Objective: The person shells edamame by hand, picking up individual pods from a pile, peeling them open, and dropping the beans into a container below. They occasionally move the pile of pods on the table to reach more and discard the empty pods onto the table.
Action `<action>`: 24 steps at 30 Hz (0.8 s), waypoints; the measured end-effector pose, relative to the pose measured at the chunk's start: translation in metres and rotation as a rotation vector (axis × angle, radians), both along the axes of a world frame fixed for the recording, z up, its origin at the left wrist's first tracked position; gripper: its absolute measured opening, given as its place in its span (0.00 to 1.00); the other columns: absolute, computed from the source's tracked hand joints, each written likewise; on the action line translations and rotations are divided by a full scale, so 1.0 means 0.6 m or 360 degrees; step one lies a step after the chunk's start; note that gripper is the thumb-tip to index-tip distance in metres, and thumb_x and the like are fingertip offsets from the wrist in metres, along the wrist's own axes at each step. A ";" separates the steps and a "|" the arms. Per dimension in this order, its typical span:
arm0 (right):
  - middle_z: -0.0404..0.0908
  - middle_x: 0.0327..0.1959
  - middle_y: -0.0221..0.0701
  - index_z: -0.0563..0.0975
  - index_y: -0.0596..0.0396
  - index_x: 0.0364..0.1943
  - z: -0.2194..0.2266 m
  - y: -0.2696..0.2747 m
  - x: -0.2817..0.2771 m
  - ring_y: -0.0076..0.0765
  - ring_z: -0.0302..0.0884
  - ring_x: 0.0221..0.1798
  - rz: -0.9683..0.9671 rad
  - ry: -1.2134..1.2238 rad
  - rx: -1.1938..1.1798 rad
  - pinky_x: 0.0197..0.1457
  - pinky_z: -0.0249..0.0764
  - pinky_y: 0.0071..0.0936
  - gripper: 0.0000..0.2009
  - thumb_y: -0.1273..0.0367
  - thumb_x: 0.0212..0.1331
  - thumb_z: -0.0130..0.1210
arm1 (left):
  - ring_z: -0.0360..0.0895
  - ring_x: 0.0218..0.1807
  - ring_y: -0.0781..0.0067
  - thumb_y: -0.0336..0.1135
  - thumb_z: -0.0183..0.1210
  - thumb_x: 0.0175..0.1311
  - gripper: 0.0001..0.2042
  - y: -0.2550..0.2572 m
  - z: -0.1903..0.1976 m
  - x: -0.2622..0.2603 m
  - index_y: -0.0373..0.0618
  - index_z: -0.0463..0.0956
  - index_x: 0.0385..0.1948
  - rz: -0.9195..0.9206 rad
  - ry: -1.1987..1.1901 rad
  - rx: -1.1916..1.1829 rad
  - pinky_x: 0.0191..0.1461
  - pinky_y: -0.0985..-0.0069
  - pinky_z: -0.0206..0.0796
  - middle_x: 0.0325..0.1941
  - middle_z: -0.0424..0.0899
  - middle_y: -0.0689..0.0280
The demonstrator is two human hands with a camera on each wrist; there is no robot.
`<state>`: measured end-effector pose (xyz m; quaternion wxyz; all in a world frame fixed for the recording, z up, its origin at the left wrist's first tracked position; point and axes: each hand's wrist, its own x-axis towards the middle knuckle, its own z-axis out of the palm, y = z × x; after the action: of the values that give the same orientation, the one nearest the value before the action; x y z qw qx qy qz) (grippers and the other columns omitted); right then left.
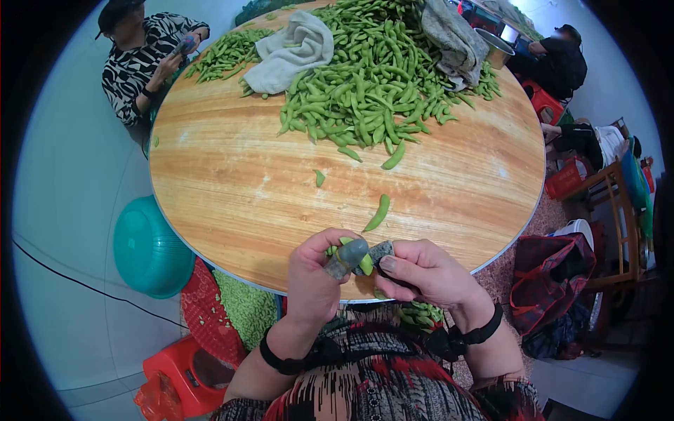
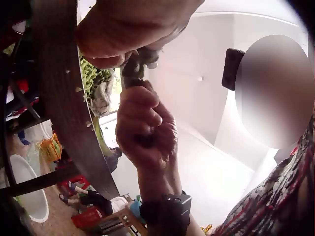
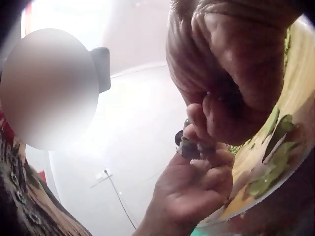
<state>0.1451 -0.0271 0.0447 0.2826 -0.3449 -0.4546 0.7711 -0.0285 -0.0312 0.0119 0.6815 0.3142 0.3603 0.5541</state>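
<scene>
Over the near edge of the bench (image 1: 232, 189), the left hand (image 1: 314, 272) and the right hand (image 1: 437, 274) are pinching a green pod (image 1: 366, 265) between them. A loose pod (image 1: 377, 213) is lying just beyond; a pod heap (image 1: 365, 98) is sitting farther back.

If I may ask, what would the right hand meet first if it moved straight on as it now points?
Most likely the green pod held by the left hand, though depth there is unclear.

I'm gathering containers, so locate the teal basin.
In the head view, the teal basin is at left, beside the wooden table, with red mesh just below it in the picture.
</scene>
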 end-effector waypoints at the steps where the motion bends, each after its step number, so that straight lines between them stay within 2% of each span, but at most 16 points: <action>1: 0.69 0.18 0.20 0.71 0.57 0.25 -0.003 0.000 0.001 0.12 0.58 0.19 0.0004 0.0012 0.0027 0.22 0.55 0.13 0.13 0.67 0.66 0.43 | 0.67 0.25 0.90 0.27 0.59 0.55 0.06 -0.001 0.002 0.002 0.40 0.74 0.33 0.0000 0.0000 0.0000 0.23 0.93 0.52 0.28 0.75 0.72; 3: 0.69 0.18 0.20 0.71 0.57 0.25 -0.004 -0.004 0.000 0.12 0.58 0.19 0.0008 0.0025 0.0056 0.22 0.55 0.13 0.13 0.67 0.66 0.43 | 0.68 0.26 0.89 0.24 0.58 0.53 0.05 -0.003 0.009 0.006 0.39 0.75 0.31 0.0045 0.0176 0.0126 0.24 0.92 0.54 0.28 0.75 0.71; 5: 0.69 0.18 0.20 0.71 0.57 0.26 0.000 -0.011 -0.003 0.12 0.58 0.19 -0.0069 -0.0322 0.0371 0.22 0.55 0.12 0.12 0.68 0.66 0.43 | 0.68 0.26 0.88 0.22 0.57 0.52 0.05 -0.005 0.005 0.006 0.39 0.75 0.31 0.0021 0.0265 0.0262 0.25 0.92 0.55 0.29 0.75 0.71; 7: 0.69 0.18 0.20 0.71 0.57 0.26 -0.001 -0.017 -0.008 0.12 0.58 0.19 -0.0089 -0.0223 0.0306 0.22 0.55 0.13 0.12 0.68 0.66 0.44 | 0.67 0.26 0.88 0.21 0.56 0.51 0.05 -0.006 0.002 0.004 0.38 0.76 0.30 0.0001 0.0351 0.0394 0.25 0.92 0.55 0.29 0.75 0.71; 9: 0.69 0.18 0.20 0.71 0.57 0.26 -0.002 -0.019 -0.009 0.12 0.58 0.19 -0.0106 -0.0123 0.0237 0.22 0.55 0.13 0.11 0.68 0.65 0.44 | 0.67 0.27 0.87 0.19 0.56 0.50 0.05 -0.004 0.002 0.000 0.38 0.76 0.29 -0.0191 0.0025 0.0278 0.26 0.91 0.55 0.31 0.75 0.71; 11: 0.68 0.17 0.19 0.71 0.57 0.24 -0.003 -0.019 -0.010 0.12 0.57 0.18 -0.0166 0.0155 -0.0178 0.21 0.54 0.13 0.12 0.68 0.65 0.44 | 0.67 0.28 0.87 0.20 0.55 0.51 0.06 0.000 -0.009 -0.006 0.38 0.76 0.30 -0.0271 -0.0041 0.0329 0.27 0.90 0.55 0.31 0.75 0.71; 13: 0.69 0.17 0.20 0.71 0.58 0.24 -0.006 -0.019 -0.013 0.12 0.59 0.18 -0.0210 0.0027 -0.0065 0.21 0.56 0.14 0.12 0.68 0.65 0.45 | 0.67 0.28 0.88 0.20 0.55 0.52 0.06 -0.001 -0.002 -0.005 0.38 0.75 0.32 -0.0351 -0.0105 0.0380 0.27 0.90 0.55 0.32 0.75 0.71; 15: 0.70 0.18 0.21 0.72 0.59 0.24 -0.010 -0.021 -0.018 0.12 0.60 0.19 -0.0255 -0.0100 0.0052 0.21 0.57 0.14 0.12 0.68 0.64 0.47 | 0.68 0.30 0.88 0.20 0.53 0.54 0.08 -0.009 0.022 0.006 0.38 0.74 0.36 -0.0225 0.0159 0.0199 0.30 0.90 0.58 0.33 0.75 0.71; 16: 0.71 0.18 0.22 0.72 0.60 0.25 -0.013 -0.023 -0.023 0.13 0.63 0.20 -0.0376 -0.0351 0.0335 0.22 0.60 0.15 0.11 0.68 0.63 0.48 | 0.68 0.30 0.88 0.20 0.53 0.54 0.08 -0.009 0.018 0.011 0.38 0.74 0.36 -0.0223 0.0158 0.0204 0.30 0.90 0.58 0.33 0.75 0.71; 17: 0.73 0.18 0.23 0.73 0.61 0.26 -0.015 -0.023 -0.026 0.14 0.65 0.20 -0.0495 -0.0602 0.0618 0.23 0.62 0.16 0.10 0.69 0.62 0.50 | 0.68 0.32 0.88 0.20 0.53 0.55 0.10 -0.009 0.010 0.015 0.38 0.74 0.40 -0.0129 0.0349 0.0302 0.32 0.89 0.59 0.34 0.75 0.71; 18: 0.73 0.18 0.23 0.73 0.61 0.26 -0.015 -0.020 -0.026 0.14 0.65 0.20 -0.0493 -0.0603 0.0621 0.23 0.62 0.16 0.10 0.69 0.62 0.50 | 0.69 0.33 0.88 0.20 0.52 0.56 0.12 -0.009 0.006 0.017 0.38 0.73 0.43 -0.0034 0.0540 0.0396 0.34 0.89 0.60 0.35 0.76 0.71; 20: 0.74 0.18 0.26 0.74 0.63 0.28 -0.015 -0.017 -0.025 0.16 0.68 0.22 -0.0570 -0.0552 0.0408 0.25 0.65 0.18 0.09 0.70 0.61 0.51 | 0.69 0.34 0.88 0.19 0.52 0.57 0.15 -0.014 0.014 0.016 0.38 0.72 0.46 -0.0033 0.0468 0.0361 0.36 0.89 0.60 0.35 0.76 0.71; 22: 0.74 0.18 0.26 0.74 0.62 0.29 -0.022 -0.014 -0.018 0.16 0.67 0.22 -0.0503 -0.0610 0.0480 0.24 0.65 0.18 0.08 0.70 0.60 0.51 | 0.70 0.35 0.88 0.19 0.51 0.57 0.17 -0.010 0.009 0.010 0.39 0.71 0.49 -0.0029 0.0396 0.0322 0.37 0.89 0.61 0.36 0.77 0.71; 24: 0.74 0.18 0.26 0.75 0.62 0.30 -0.020 -0.009 -0.017 0.15 0.67 0.21 -0.0435 -0.0664 0.0549 0.24 0.65 0.18 0.08 0.70 0.60 0.51 | 0.72 0.34 0.83 0.18 0.50 0.53 0.22 0.006 -0.008 -0.003 0.38 0.68 0.54 -0.0008 0.0902 0.0841 0.38 0.86 0.62 0.37 0.78 0.67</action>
<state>0.1347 -0.0323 0.0326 0.3388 -0.5007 -0.5764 0.5498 -0.0301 -0.0273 0.0072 0.4519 0.6204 0.3784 0.5174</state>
